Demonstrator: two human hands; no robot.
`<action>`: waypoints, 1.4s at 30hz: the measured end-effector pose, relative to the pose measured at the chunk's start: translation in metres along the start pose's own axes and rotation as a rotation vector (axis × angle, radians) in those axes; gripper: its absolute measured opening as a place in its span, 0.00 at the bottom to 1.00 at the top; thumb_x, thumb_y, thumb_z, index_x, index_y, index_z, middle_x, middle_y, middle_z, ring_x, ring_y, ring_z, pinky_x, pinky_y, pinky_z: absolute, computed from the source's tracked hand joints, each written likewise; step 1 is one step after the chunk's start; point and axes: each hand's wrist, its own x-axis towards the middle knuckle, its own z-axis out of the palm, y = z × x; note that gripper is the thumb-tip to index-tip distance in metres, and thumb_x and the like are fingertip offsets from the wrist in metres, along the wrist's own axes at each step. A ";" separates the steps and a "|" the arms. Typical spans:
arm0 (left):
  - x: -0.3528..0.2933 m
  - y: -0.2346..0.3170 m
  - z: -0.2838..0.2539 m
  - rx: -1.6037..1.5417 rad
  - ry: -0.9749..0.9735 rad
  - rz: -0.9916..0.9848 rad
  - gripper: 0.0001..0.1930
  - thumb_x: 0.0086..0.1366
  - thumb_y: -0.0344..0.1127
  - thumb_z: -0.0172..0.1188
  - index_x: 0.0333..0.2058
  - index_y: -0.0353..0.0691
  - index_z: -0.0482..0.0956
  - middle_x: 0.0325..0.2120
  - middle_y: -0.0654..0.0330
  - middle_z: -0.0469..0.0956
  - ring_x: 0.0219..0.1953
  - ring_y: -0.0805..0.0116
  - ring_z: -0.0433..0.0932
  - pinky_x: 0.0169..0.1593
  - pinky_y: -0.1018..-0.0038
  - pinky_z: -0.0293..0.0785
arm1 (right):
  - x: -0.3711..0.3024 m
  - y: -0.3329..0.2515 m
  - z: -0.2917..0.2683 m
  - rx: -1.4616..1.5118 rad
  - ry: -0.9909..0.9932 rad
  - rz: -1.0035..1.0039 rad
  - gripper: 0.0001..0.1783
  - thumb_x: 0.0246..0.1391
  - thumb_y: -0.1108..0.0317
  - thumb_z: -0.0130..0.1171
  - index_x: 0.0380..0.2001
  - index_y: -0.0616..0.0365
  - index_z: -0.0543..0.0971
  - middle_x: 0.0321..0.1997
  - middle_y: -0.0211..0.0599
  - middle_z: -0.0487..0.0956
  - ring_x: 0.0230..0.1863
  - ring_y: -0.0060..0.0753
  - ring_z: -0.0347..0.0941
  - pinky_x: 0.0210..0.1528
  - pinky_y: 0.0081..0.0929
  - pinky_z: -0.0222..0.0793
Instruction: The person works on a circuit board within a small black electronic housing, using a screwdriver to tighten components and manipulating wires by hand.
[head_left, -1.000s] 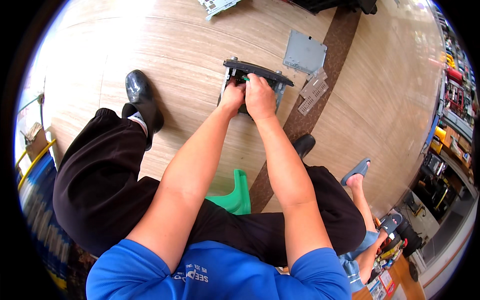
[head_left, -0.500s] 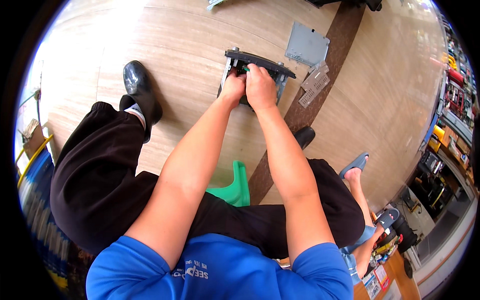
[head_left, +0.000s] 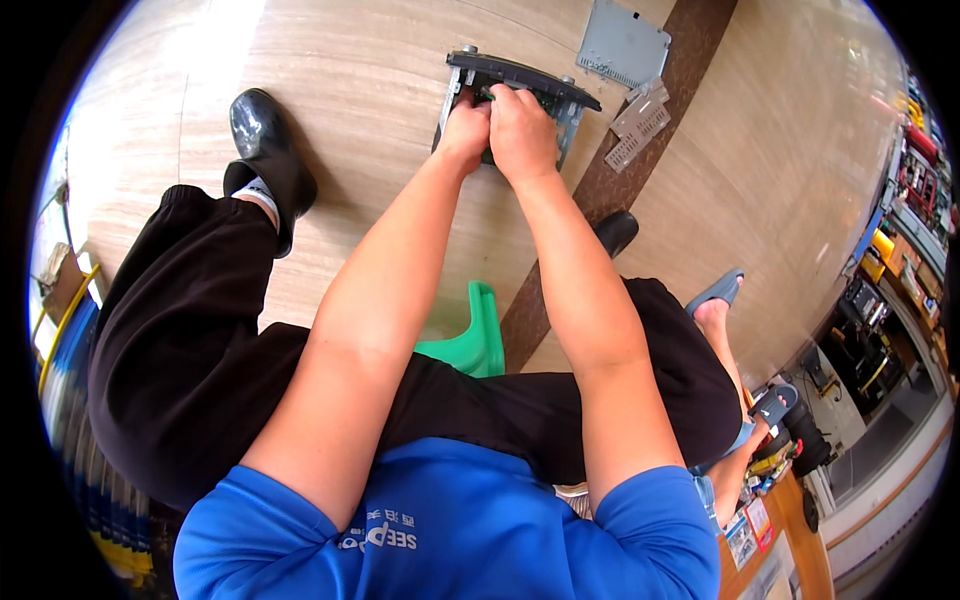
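An opened electronic unit [head_left: 530,76], a metal chassis with a curved black front panel that resembles a car stereo, rests on the floor ahead of me. Both hands reach down into it, side by side and nearly touching. My left hand [head_left: 464,132] is at the chassis's left part, its fingertips hidden inside. My right hand [head_left: 523,132] has its fingers curled together over the middle, just behind the front panel; what they grip is covered. Right of the unit lie a flat grey metal cover [head_left: 624,45] and a perforated metal bracket [head_left: 638,125].
A green plastic stool [head_left: 482,335] shows between my legs. My black shoes [head_left: 262,130] flank the work. Another person's sandalled foot [head_left: 716,292] is at the right. Shelves of goods [head_left: 912,210] line the right edge, and a wooden desk [head_left: 790,530] stands lower right.
The view has tilted, so the unit, cover and hands sit higher in the picture. Both hands stay inside the unit; the right fingers have shifted slightly.
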 end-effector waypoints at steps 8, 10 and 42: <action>-0.009 0.007 0.007 0.097 0.038 0.033 0.30 0.64 0.33 0.54 0.63 0.36 0.59 0.45 0.52 0.76 0.45 0.64 0.75 0.46 0.69 0.73 | 0.002 0.003 0.001 0.016 0.054 0.056 0.12 0.54 0.69 0.57 0.42 0.56 0.79 0.37 0.47 0.79 0.39 0.53 0.77 0.41 0.44 0.74; -0.008 0.005 0.006 0.085 0.033 0.032 0.31 0.64 0.34 0.55 0.64 0.36 0.58 0.46 0.51 0.76 0.46 0.64 0.75 0.47 0.69 0.72 | 0.002 0.002 0.001 0.032 0.075 0.054 0.12 0.53 0.69 0.57 0.42 0.57 0.79 0.37 0.47 0.79 0.39 0.54 0.76 0.42 0.44 0.74; 0.002 0.005 -0.002 0.481 0.035 0.108 0.33 0.62 0.38 0.59 0.64 0.39 0.59 0.46 0.53 0.77 0.47 0.64 0.76 0.48 0.68 0.74 | 0.000 0.004 -0.001 0.050 0.076 0.008 0.11 0.54 0.70 0.58 0.42 0.54 0.79 0.35 0.43 0.78 0.38 0.52 0.76 0.40 0.43 0.73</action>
